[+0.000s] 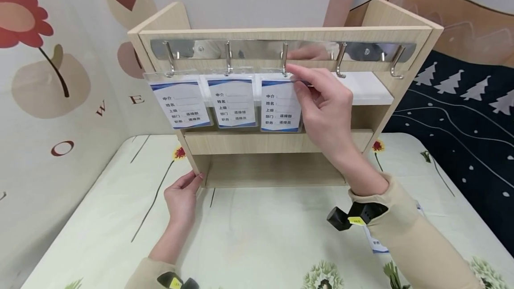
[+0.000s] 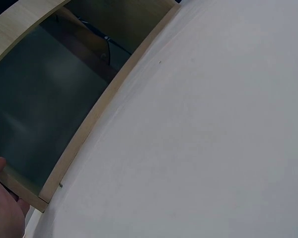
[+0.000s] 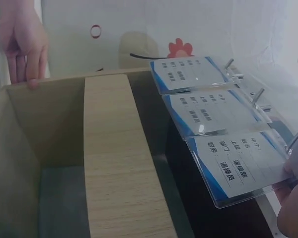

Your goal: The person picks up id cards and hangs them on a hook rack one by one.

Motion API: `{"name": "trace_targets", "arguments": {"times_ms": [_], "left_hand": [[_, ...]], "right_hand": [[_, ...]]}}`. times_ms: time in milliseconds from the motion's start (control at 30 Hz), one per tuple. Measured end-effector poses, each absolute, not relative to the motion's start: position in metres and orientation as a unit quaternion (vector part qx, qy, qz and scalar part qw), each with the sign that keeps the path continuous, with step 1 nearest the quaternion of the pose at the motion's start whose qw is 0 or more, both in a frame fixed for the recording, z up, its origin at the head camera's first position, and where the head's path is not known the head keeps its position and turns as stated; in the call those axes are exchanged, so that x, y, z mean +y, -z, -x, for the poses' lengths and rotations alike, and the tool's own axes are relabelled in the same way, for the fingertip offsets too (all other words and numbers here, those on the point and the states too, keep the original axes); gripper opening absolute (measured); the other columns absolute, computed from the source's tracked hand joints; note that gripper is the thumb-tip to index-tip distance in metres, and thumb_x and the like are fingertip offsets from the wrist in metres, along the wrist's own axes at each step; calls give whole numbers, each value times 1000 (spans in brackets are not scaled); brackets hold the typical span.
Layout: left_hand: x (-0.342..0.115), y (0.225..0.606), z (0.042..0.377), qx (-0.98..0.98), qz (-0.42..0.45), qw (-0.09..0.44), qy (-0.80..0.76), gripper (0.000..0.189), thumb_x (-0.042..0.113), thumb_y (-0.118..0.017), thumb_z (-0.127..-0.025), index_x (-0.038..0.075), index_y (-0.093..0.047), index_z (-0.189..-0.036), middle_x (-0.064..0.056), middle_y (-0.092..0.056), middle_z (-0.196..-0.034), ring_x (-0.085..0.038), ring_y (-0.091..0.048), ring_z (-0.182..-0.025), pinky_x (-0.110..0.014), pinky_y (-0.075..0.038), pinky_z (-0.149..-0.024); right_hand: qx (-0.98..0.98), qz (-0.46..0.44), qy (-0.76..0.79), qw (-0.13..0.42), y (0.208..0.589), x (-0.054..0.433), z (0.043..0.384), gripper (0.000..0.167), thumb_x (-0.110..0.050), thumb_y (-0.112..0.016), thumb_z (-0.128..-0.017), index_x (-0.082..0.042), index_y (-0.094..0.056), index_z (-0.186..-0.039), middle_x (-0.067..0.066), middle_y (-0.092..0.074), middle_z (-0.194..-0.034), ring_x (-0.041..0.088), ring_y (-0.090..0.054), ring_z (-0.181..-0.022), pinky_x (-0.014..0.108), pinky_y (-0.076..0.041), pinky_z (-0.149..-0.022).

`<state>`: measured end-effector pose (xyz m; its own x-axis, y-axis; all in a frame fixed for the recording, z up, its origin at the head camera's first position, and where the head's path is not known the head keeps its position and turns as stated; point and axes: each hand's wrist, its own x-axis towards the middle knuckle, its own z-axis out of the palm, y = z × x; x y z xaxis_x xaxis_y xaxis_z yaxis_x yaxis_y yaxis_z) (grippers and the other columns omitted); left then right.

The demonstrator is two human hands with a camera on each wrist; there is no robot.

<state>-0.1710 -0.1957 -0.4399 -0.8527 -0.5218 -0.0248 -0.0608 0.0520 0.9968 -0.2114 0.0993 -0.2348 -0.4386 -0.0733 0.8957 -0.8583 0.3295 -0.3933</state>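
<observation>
Three clear-sleeved name badges hang in a row on the hooked metal rail (image 1: 257, 50) across the front of a wooden shelf (image 1: 257, 144). My right hand (image 1: 327, 106) pinches the upper right edge of the third badge (image 1: 280, 113), its index fingertip touching the middle hook. To the left hang the second badge (image 1: 234, 108) and the first badge (image 1: 182, 108). Down at the shelf's lower left corner, my left hand (image 1: 181, 200) grips the side panel between thumb and fingers. The left wrist view shows only part of that hand (image 2: 5, 213) at the panel's edge.
Two hooks at the right bear no badge. Another badge (image 1: 377, 242) lies on the flower-patterned table cover (image 1: 257, 235), partly hidden beneath my right sleeve. A white ledge (image 1: 365, 90) sits behind the rail. Printed curtains stand behind and at both sides.
</observation>
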Motion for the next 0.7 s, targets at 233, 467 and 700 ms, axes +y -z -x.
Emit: {"name": "trace_targets", "arguments": {"times_ms": [233, 467, 700], "left_hand": [[-196, 441, 170, -708, -205, 170, 654, 32, 13, -75, -94, -1, -73, -123, -3, -76, -112, 6, -66, -93, -12, -54, -81], [-196, 442, 171, -704, -205, 172, 657, 31, 11, -74, -94, -1, -72, -123, 3, -77, -105, 6, -67, -90, -13, -55, -81], [-195, 442, 171, -700, -202, 178, 662, 31, 10, -74, -94, -2, -72, -123, 10, -76, -97, 7, -67, -89, -12, -55, -81]], "right_hand": [[-671, -332, -517, 416, 246, 103, 210, 31, 16, -62, -93, 6, -71, -121, 18, -72, -113, 16, -63, -100, 21, -55, -85], [-651, -326, -561, 395, 261, 119, 202, 31, 22, -64, -89, 10, -71, -117, 20, -71, -109, 18, -68, -100, 31, -57, -95], [-670, -309, -567, 366, 280, 138, 192, 32, 24, -65, -87, 12, -70, -116, 21, -71, -111, 19, -69, -102, 29, -56, -94]]}}
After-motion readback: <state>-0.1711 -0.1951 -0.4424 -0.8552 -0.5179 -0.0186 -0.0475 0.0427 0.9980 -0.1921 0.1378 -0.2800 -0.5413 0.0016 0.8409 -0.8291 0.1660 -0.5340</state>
